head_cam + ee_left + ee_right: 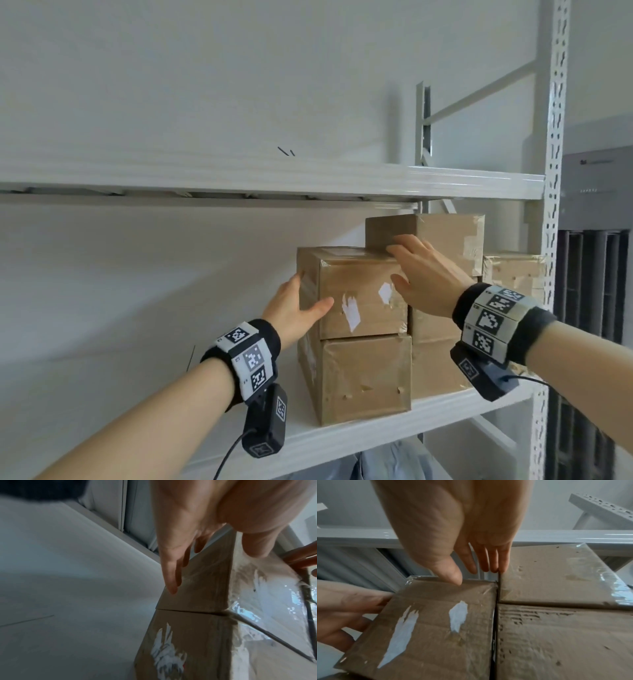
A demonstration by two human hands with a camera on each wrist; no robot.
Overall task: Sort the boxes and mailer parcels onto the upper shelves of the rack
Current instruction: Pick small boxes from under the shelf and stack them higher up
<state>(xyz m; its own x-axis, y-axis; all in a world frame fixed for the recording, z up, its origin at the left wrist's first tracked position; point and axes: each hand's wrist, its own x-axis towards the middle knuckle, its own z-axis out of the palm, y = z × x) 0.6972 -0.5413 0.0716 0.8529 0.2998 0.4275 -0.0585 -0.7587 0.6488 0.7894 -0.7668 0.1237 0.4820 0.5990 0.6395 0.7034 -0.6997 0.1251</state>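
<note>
Cardboard box (359,294) (stacked on another (363,377)) sits between flat, spread hands: left hand (291,308), right hand (424,274).

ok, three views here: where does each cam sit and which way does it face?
Head: worn on the head, facing the rack shelf; both forearms, wristbands, left hand, right hand.
Left wrist: along the left hand's fingers at the top box's left side.
Right wrist: along the right hand at the box fronts; left hand at frame left.
Shared: all show the top box with torn white label patches.
</note>
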